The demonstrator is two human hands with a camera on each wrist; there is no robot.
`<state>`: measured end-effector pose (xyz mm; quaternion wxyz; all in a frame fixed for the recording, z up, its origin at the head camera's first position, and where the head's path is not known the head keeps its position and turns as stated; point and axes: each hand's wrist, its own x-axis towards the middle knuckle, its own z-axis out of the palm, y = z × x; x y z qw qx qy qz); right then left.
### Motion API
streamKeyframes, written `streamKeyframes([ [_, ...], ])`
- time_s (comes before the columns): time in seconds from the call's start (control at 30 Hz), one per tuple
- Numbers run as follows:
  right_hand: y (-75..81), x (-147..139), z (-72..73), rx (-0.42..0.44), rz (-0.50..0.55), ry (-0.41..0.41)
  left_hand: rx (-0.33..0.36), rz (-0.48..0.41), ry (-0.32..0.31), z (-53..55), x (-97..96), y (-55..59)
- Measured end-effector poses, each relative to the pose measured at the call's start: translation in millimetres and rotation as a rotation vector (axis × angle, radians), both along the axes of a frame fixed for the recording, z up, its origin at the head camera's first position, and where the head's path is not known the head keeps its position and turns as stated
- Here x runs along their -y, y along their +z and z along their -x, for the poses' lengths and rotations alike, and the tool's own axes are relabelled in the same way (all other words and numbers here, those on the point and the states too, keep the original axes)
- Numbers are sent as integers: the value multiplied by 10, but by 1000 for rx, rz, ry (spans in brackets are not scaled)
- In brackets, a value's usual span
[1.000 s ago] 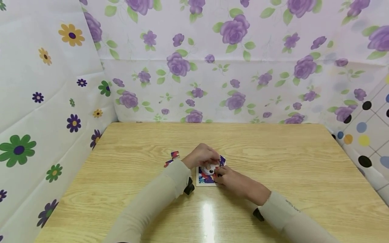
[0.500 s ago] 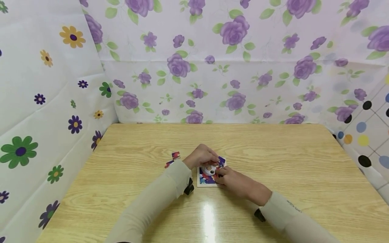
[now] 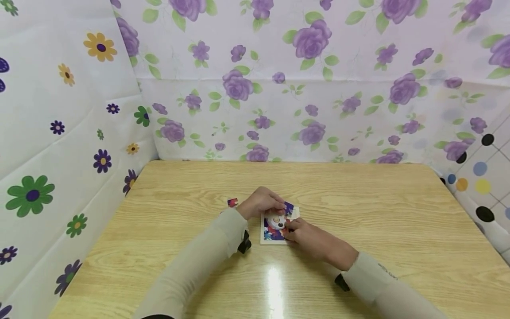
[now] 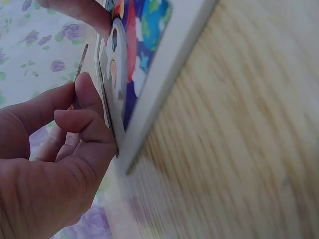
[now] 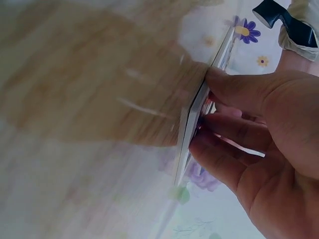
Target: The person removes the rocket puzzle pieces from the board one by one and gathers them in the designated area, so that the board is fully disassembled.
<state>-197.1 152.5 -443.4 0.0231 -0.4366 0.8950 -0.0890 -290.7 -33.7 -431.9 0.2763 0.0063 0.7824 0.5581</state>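
Note:
My left hand pinches a small purple jigsaw piece above the far side of a jigsaw puzzle in a white-edged tray. In the left wrist view the piece shows as a thin edge between thumb and finger of the left hand. The puzzle picture has a white round figure on purple and red. My right hand rests its fingertips on the puzzle's right side. In the right wrist view the thumb and fingers of that hand touch the tray's edge.
A loose red and purple jigsaw piece lies on the wooden table, left of the puzzle; another beside it is mostly hidden by the left sleeve. Flowered cloth hangs behind the table and along its sides.
The purple piece, earlier lying at the puzzle's far right corner, is now raised in my left fingers, with pale tray showing at that corner. My right hand stays nearly in place.

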Motion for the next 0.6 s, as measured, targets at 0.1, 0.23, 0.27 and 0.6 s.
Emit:
streamKeyframes([
  [0.1,3,-5,7,-18,-2,-7,17,-47,1,4,60,18],
  [0.23,25,-7,9,-3,-6,-17,-4,-43,-3,-14,144,17],
  [0.27,30,-10,8,3,-8,-18,-23,-23,-6,-22,164,13],
  [0.6,29,-7,22,34,8,-13,-60,-22,10,-111,355,20],
])
